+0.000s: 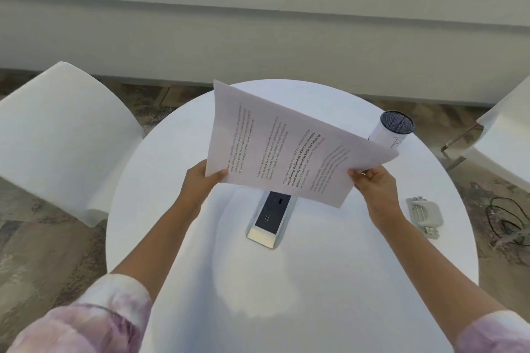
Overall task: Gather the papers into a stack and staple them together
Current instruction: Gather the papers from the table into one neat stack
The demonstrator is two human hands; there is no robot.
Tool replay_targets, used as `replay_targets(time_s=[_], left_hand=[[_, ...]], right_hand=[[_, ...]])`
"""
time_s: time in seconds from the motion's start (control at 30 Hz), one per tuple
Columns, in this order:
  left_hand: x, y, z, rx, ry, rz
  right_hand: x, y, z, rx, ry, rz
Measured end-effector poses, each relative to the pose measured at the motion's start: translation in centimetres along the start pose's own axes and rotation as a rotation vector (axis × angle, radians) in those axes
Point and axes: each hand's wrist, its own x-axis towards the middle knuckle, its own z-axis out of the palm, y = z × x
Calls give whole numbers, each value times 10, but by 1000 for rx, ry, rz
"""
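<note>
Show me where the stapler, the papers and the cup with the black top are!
stapler (424,216): head view, middle of its grey top.
papers (286,146): head view, middle of the printed top sheet.
cup (397,122): head view, its dark mesh top.

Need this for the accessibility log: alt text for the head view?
Both hands, left hand and right hand, hold printed papers above a round white table. A stapler lies at the right hand's side.

1. My papers (289,146) cover the far end of the power socket (271,216).
2. Their print is too blurred to read.
3. Perhaps several sheets; I cannot count them.
</note>
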Motion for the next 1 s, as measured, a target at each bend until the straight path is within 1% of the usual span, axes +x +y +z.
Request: replay_targets(time_s=[0.07,0.17,0.27,0.37,0.5,0.63,0.83,0.93,1.0], left_hand=[[0,-2,-2,51,58,20],[0,-1,0,96,85,49],[0,1,4,78,104,94],[-1,0,6,50,83,104],[-4,-8,9,42,13,74],[-9,-16,16,60,-12,74],[-13,-11,22,39,30,121],[-14,-15,22,24,45,99],[-15,-17,22,32,45,84]], right_hand=[[0,0,3,-18,0,-5],[0,-1,7,-80,16,-31],[0,0,11,-116,11,-51],[-2,-1,13,-142,33,-41],[-10,6,14,-228,-52,-14],[-16,13,14,-296,-59,-5],[-16,6,17,-293,-30,-57],[-20,9,17,-321,-68,-43],[-22,10,18,-344,-65,-44]])
